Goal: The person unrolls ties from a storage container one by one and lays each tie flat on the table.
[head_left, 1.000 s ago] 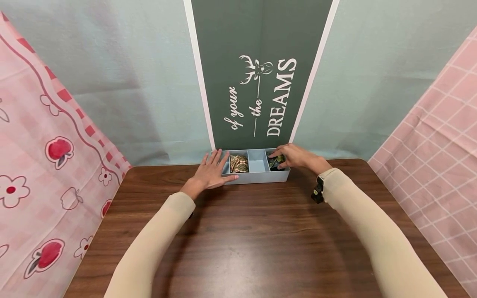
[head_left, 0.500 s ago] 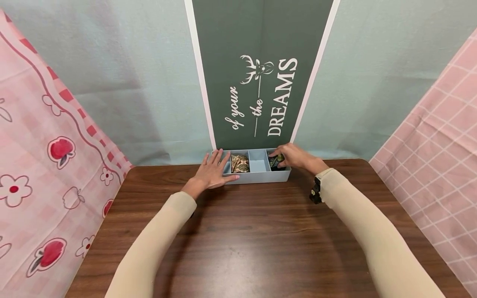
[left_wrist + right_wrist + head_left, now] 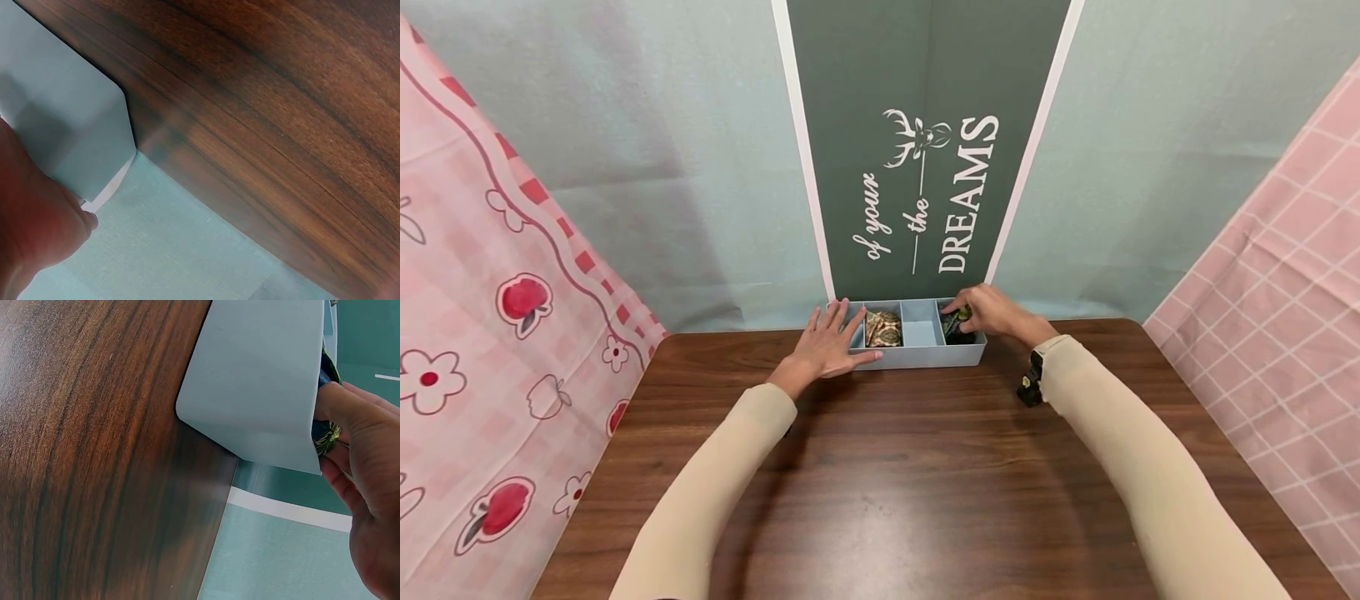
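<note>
A pale blue divided box (image 3: 925, 358) stands at the table's far edge. My left hand (image 3: 826, 346) lies spread over its left end, fingers straight, thumb along the front wall. In the left wrist view that hand (image 3: 40, 225) is at the box's end wall. A folded brown patterned cloth (image 3: 883, 330) fills one compartment, beside a bare one. In the rightmost compartment is a dark cloth with a yellow-green pattern (image 3: 953, 336). My right hand (image 3: 992, 310) pinches it between thumb and fingers; the right wrist view shows the dark cloth (image 3: 323, 432) bunched at the box rim.
The brown wooden table (image 3: 880, 467) extends toward me. Behind the box hangs a green cloth panel (image 3: 865, 100) with white lettering. Pink patterned curtains (image 3: 497, 333) close off the left, and a pink checked curtain (image 3: 1285, 292) the right.
My right thumb and fingers have drawn closer together on the dark cloth, and the hand has risen slightly. My left hand and the box have hardly moved.
</note>
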`<state>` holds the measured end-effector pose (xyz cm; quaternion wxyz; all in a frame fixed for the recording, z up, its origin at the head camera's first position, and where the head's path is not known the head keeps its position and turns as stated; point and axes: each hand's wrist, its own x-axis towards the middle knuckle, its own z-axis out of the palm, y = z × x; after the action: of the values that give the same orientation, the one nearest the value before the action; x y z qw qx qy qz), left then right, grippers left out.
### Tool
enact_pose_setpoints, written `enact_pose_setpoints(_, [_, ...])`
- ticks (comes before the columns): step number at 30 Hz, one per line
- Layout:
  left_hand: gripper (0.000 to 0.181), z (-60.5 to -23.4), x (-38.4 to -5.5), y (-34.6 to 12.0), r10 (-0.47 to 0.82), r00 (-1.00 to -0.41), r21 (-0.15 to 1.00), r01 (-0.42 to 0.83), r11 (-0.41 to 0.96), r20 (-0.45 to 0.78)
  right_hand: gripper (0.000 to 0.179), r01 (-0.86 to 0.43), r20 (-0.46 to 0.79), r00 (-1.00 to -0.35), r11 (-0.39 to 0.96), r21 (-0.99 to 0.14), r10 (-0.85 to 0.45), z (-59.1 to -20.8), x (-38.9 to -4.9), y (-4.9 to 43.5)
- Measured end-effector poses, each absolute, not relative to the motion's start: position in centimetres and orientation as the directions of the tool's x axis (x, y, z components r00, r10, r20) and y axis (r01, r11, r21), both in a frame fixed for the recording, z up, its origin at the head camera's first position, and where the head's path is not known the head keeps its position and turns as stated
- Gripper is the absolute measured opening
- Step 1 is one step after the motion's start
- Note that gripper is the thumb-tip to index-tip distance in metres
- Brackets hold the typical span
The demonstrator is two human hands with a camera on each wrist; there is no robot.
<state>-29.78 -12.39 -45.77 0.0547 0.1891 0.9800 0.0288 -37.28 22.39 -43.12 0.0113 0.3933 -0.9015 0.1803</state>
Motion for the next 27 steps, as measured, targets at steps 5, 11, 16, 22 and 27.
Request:
enact_pose_setpoints(5, [0.094,-45.8,-29.8,-12.4,0.373,-0.923,0.077,0.366,0.927,-0.100,0.043,-0.716,0.172,-0.688,0.620,-0.322,-0.705,-43.0,-37.4,22.7])
enact_pose_setpoints(11, [0.090,-45.7,-29.7,-12.3,0.371,-0.925,0.081,0.365,0.927,-0.082,0.043,-0.720,0.213,-0.683,0.596,-0.356,-0.698,-42.4,-37.5,22.9])
enact_pose_setpoints(16, [0.090,-45.8,-29.6,-12.2,0.372,-0.924,0.079,0.365,0.927,-0.088,0.043,-0.719,0.224,-0.685,0.595,-0.359,-0.693,-41.9,-37.4,23.2])
enact_pose_setpoints(22, [0.090,-46.0,-29.8,-12.1,0.365,-0.926,0.076,0.359,0.930,-0.093,0.043,-0.724,0.269,-0.678,0.561,-0.401,-0.684,-40.9,-37.1,23.3])
enact_pose_setpoints(27, [0.090,-46.0,-30.1,-12.3,0.363,-0.927,0.084,0.355,0.931,-0.100,0.042,-0.701,0.290,-0.700,0.550,-0.455,-0.652,-39.6,-36.7,23.8])
